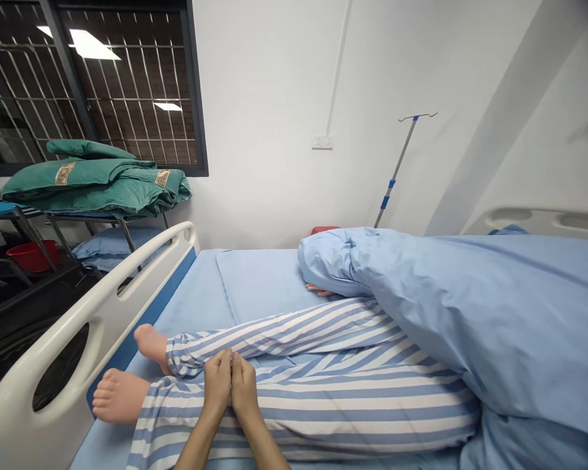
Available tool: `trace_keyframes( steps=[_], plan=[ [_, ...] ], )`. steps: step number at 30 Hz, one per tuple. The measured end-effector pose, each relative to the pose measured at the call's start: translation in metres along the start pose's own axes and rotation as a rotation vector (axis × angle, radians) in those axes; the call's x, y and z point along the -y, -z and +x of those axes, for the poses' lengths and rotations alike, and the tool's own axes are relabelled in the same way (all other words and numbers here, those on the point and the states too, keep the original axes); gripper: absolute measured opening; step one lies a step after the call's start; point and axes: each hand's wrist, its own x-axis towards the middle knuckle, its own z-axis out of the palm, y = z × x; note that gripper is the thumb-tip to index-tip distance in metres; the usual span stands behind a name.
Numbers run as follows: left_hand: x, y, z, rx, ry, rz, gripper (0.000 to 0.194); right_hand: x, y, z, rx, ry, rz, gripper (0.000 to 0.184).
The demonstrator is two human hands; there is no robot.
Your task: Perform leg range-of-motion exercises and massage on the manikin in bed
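Note:
A figure in blue-and-white striped pyjama trousers [323,385] lies on a hospital bed, bare feet [120,395] toward the footboard. My left hand [217,384] and my right hand [244,386] lie side by side, touching each other, flat on the nearer lower leg just above the ankle. Both have their fingers stretched out and hold nothing. A light blue duvet [470,307] is folded back over the upper body, and one hand of the figure [318,290] shows beneath its edge.
A white footboard [93,313] with cut-out grips stands at the left. Folded green bedding [98,179] rests on a rack, with a red basin [32,254] below. An IV pole [396,170] stands by the wall. A barred window is at the upper left.

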Motion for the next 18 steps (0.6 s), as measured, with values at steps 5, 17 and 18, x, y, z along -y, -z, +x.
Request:
trace_keyframes(
  steps=[5,17,18],
  plan=[
    [0.013,-0.003,-0.006,-0.035,0.019,0.001,0.041,0.001,-0.001,-0.002,-0.048,0.007,-0.011,0.048],
    [0.018,-0.003,-0.012,0.007,-0.056,0.134,0.037,0.015,0.022,0.0,0.14,0.075,-0.259,0.045],
    [0.019,-0.003,-0.012,0.014,-0.062,0.136,0.036,0.014,0.024,-0.002,0.144,0.085,-0.258,0.046]
  ],
)
